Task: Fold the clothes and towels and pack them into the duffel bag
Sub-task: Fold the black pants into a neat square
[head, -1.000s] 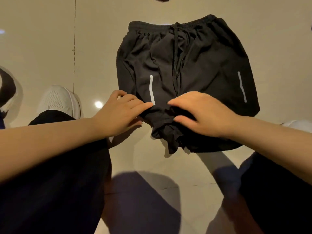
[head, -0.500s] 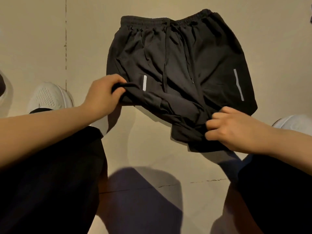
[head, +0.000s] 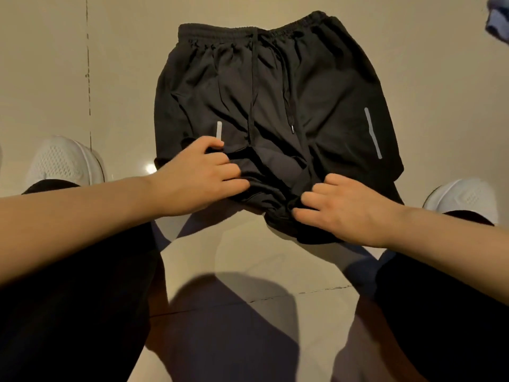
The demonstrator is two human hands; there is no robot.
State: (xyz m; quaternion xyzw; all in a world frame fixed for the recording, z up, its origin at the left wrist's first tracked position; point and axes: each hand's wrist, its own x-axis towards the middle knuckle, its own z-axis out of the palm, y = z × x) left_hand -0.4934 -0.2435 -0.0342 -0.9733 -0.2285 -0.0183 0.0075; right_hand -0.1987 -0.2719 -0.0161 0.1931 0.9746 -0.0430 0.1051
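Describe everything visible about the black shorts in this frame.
The black shorts lie front up on the pale floor, elastic waistband away from the person, thin smooth fabric. A black drawstring trails down the middle; each leg bears a pale grey stripe. The near hems are bunched and crumpled. The left hand and right hand both pinch that bunched fabric.

Beige tiled floor (head: 124,64) with dark grout line at 10 o'clock, white mesh shoe (head: 64,161) at 9 o'clock, second white shoe (head: 465,198) at 3 o'clock, bluish cloth (head: 498,20) at 1 o'clock corner, black trousers (head: 68,299) at bottom
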